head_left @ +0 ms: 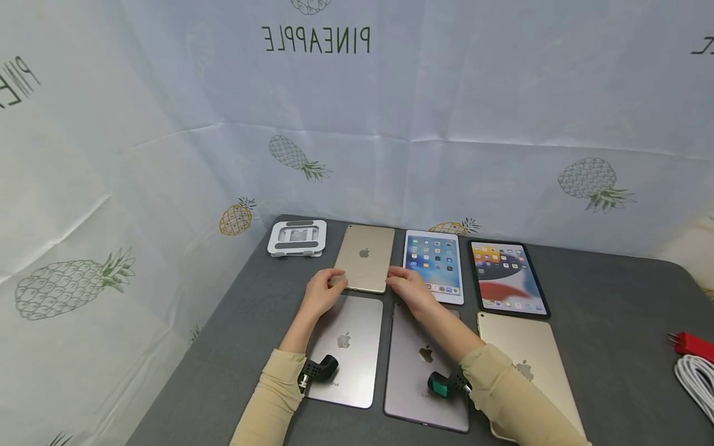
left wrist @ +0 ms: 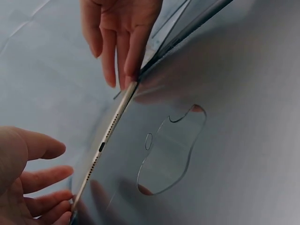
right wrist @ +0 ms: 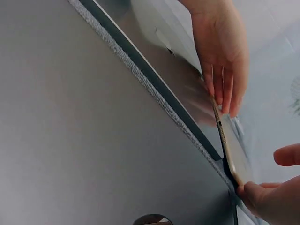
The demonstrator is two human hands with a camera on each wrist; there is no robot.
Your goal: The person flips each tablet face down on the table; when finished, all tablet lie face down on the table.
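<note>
Nearest, along the front of the grey surface (head_left: 602, 297): three tablets lying back-up in a row, a silver tablet (head_left: 346, 350) on the left, a dark grey tablet (head_left: 418, 371) in the middle, a second gold tablet (head_left: 530, 365) on the right, partly under the right sleeve. Over the first two, both forearms reaching forward.

Just beyond, the left hand (head_left: 322, 291) and the right hand (head_left: 409, 288), each at one near corner of the gold tablet (head_left: 365, 257). Lying back-up in the far row, just behind the silver one. In the left wrist view, left hand (left wrist: 28, 183) with fingers bent, tips pinching the corner of the thin gold edge (left wrist: 110, 136), thumb held apart above; right hand (left wrist: 119, 33) with fingers only slightly curled, tips gripping the other corner. Nothing else held.

By the look of it, only just begun: near edge apparently raised a little off the surface, far edge seemingly down, logo side up, screen unseen. Everything past that first grip left to do.

Further right in the far row, a white tablet (head_left: 435, 263) and a dark-framed tablet (head_left: 507, 279), both screen-up and lit. Left of the gold one, a folded white stand (head_left: 297, 238). At the far right edge, a red plug (head_left: 694, 344) and a coiled white cable (head_left: 697, 378). Behind all, a pineapple-printed cloth (head_left: 446, 93).
</note>
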